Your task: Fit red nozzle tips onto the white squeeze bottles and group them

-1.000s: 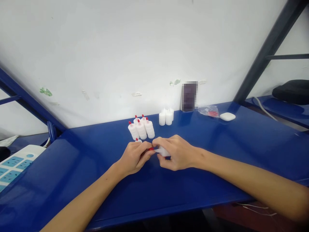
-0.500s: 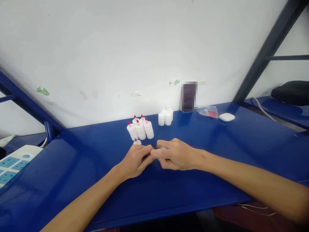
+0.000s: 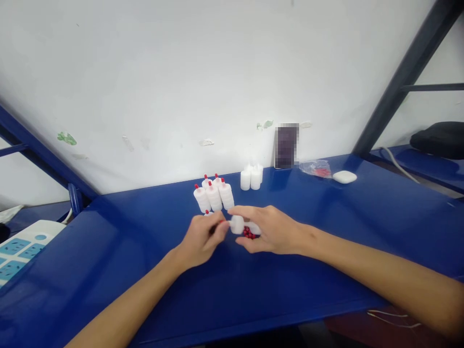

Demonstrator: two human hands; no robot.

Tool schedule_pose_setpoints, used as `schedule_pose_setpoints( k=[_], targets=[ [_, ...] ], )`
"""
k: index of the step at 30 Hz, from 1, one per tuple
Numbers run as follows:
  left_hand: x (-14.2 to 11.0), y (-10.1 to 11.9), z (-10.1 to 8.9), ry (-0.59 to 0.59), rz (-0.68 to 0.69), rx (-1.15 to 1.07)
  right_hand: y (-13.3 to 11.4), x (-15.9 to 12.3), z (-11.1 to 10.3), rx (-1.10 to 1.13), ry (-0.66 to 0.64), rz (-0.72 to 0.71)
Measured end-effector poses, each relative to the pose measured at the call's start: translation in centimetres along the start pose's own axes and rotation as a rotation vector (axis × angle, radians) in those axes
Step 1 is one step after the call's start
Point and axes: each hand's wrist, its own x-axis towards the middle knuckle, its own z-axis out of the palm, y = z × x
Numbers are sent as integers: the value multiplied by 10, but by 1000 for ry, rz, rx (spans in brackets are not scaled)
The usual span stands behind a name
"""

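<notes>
My left hand (image 3: 205, 239) is closed in a pinch on the narrow tip of a white nozzle cap (image 3: 237, 224), where a bit of red shows at the fingers. The wide end of this cap points right, between the parted thumb and index finger of my right hand (image 3: 273, 229), which is open around it. Behind it, inside the curve of the right hand, are several small red tip caps (image 3: 249, 233) and a whitish piece (image 3: 255, 227), partly covered by the fingers. Beyond my left hand stand several white bottles with red tips (image 3: 213, 197), one of them mostly hidden.
Several plain white bottles (image 3: 255, 178) stand by the wall. A pixelated dark panel (image 3: 286, 147) leans there, beside a clear bag with red pieces (image 3: 317, 168) and a white rounded object (image 3: 344, 177). A power strip (image 3: 27, 251) is at the left of the blue table (image 3: 232, 295).
My right fingers have spread apart, uncovering the white nozzle cap and the red tip caps. My left hand stays pinched and has hardly moved. The view has shifted slightly.
</notes>
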Motion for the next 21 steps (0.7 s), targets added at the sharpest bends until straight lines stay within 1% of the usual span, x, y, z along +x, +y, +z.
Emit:
schedule_pose_setpoints(
  k=[2, 4, 6, 8, 11, 13, 15, 18, 20, 21],
  targets=[
    [5, -5, -18, 53, -118, 31, 8, -1, 0, -29, 113, 3],
    [9, -10, -38, 55, -238, 79, 17, -2, 0, -67, 202, -9],
    [11, -16, -53, 23, -304, 129, 24, -3, 2, -99, 231, -24],
    [10, -22, -60, -31, -359, 165, 28, -3, 3, -120, 212, -46],
    [8, -30, -57, -132, -407, 199, 29, -2, 4, -118, 204, -75],
    [6, -35, -50, -187, -408, 222, 29, -1, 6, -104, 236, -85],
    [5, -38, -44, -215, -398, 242, 29, -2, 6, -66, 293, -71],
    [4, -40, -41, -212, -368, 269, 28, -5, 4, 24, 338, -25],
    [3, -39, -42, -166, -325, 290, 27, -6, 1, 77, 310, -1],
    [3, -39, -43, -124, -291, 302, 26, -6, -1, 99, 285, 4]
  ],
)
